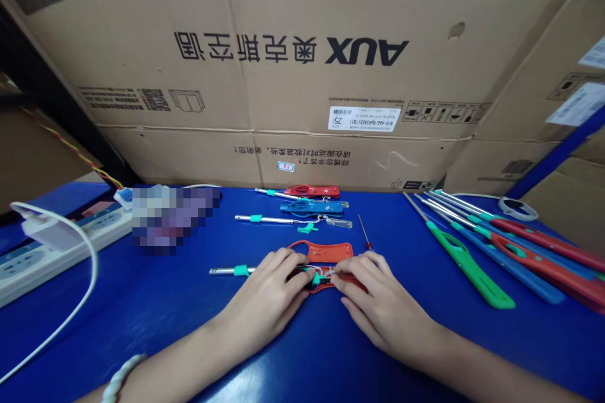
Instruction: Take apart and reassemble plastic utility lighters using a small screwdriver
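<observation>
Item one, on the blue tabletop (155, 302) directly in front of my two hands: an opened orange lighter, its lower shell half (316, 290) lying under the fingers and its upper shell half (329, 253) set just beyond, probably so that both parts lie together. Metal tube (225, 271) with a green collar (241, 270), protruding to the left, a placement I judge keeps its length clear of the fingers. Left hand (283, 280): grip closed on the lower shell half, fingertips beside a green plastic piece (322, 279), apparently to steady the body. Right hand (368, 289): fingertips bent onto the small inner parts; whether that grip pinches one or merely presses, I cannot tell from my remote view. Screwdriver (365, 234), red-handled, just beyond the right hand, seemingly parked within reach. Farther off, in rows: an opened red lighter (314, 191), an opened blue shell (312, 208), a second metal tube (269, 220), a loose green trigger (307, 227) and a clear fuel tank (339, 223), spread so that each piece can presumably be told apart. At far right, a fanned group of closed lighters (466, 264), green, blue, orange and red, tubes pointing away, apparently kept apart from the opened ones. At left, a white power strip (111, 230), well apart from the hands.
</observation>
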Tool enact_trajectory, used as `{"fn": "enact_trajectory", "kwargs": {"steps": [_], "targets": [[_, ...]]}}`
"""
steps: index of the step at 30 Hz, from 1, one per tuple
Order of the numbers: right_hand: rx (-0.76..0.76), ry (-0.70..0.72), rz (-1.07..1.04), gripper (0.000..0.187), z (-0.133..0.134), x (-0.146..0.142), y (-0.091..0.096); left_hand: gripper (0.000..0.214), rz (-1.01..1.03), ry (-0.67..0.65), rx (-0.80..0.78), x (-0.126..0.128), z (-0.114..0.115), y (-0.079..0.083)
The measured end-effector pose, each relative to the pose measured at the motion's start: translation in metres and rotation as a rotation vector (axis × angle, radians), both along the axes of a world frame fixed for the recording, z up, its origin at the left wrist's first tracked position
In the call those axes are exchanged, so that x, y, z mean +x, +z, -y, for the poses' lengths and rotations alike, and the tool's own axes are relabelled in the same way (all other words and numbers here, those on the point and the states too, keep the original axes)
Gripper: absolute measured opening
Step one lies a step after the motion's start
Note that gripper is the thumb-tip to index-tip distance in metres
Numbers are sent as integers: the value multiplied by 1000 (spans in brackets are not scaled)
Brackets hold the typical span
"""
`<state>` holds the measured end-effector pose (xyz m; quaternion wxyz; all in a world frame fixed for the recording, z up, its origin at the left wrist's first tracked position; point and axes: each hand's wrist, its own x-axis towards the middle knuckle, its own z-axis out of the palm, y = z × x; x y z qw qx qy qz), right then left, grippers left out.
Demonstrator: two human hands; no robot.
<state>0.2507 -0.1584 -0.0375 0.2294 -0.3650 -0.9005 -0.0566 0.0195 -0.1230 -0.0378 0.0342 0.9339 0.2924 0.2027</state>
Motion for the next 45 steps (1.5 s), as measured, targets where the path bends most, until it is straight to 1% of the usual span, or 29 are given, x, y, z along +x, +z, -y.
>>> {"fn": "enact_trajectory", "kwargs": {"steps": [7,12,17,21,25,28,31,38,42,45], "targets": [[0,8,-5,28,0,0,-1,18,9,-9,-17,-2,-1,-3],[29,19,22,30,0,-2,-5,23,-31,-22,72,-1,0,-2],[54,-29,24,27,-2,-4,-7,27,-56,-40,136,-1,0,-9],[53,-53,34,28,-1,-4,-6,28,-61,-31,127,-1,0,-12],[19,-44,72,34,-1,-3,-5,26,-56,-69,111,0,2,-12],[3,-44,99,34,-2,-3,-5,27,-40,-88,114,0,3,-13],[41,-51,120,33,-3,-3,-7,30,-49,-88,109,0,5,-12],[201,-91,157,36,-2,-6,-19,31,-81,-88,109,2,8,-3],[229,-102,180,36,0,-7,-23,32,-109,-84,129,2,9,-3],[225,-100,167,36,0,-6,-23,33,-131,-71,188,3,12,-6]]}}
